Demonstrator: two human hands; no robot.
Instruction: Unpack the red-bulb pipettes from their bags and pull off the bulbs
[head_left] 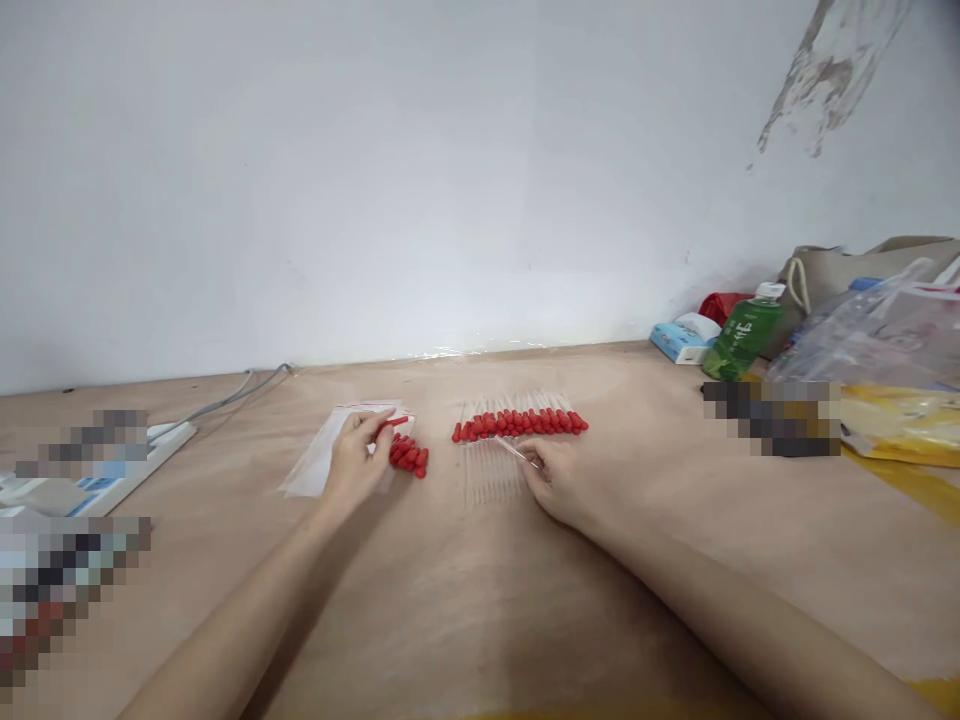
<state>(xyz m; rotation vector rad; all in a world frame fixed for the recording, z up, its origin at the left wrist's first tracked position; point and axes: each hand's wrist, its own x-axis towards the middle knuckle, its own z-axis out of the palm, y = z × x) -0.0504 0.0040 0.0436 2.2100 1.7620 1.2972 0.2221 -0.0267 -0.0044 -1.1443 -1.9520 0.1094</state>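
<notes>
My left hand [356, 455] pinches a red rubber bulb [395, 422] between thumb and fingers, above a clear plastic bag [311, 462]. Beside it lies a small pile of loose red bulbs [407, 455]. Between the fingers of my right hand [553, 475] is a thin clear dropper tube [514, 450], pointing up and left. Just beyond it, several droppers with red bulbs [517, 424] lie side by side in a row, their clear stems toward the wall. Bare clear tubes [491, 478] lie parallel on the near side of that row, partly behind my right hand.
A white power strip [142, 468] with a grey cable [217, 402] is at the left. To the right stand a blue tissue pack [679, 340], a green bottle [744, 335] and plastic bags [885, 330]. The wall [465, 200] bounds the table's far edge. Some items are pixelated.
</notes>
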